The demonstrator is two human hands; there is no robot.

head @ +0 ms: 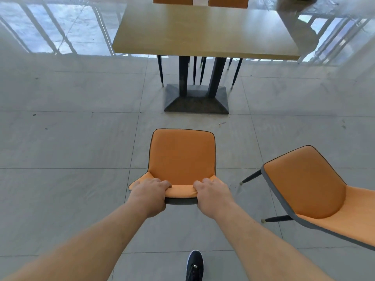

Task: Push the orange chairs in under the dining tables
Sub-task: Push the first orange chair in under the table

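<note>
An orange chair (181, 157) with dark piping stands on the tiled floor in front of me, its seat pointing toward the wooden dining table (205, 31). Open floor separates the seat's front edge from the table's dark pedestal base (196, 100). My left hand (151, 192) grips the left part of the backrest's top edge. My right hand (212, 192) grips the right part of the same edge. A second orange chair (308, 185) stands to the right, turned at an angle and away from the table.
Two more orange chairs (199, 0) sit at the table's far side, their thin black legs showing under the top. A glass wall with white rails runs along the back. My dark shoe (194, 265) is on the floor behind the held chair.
</note>
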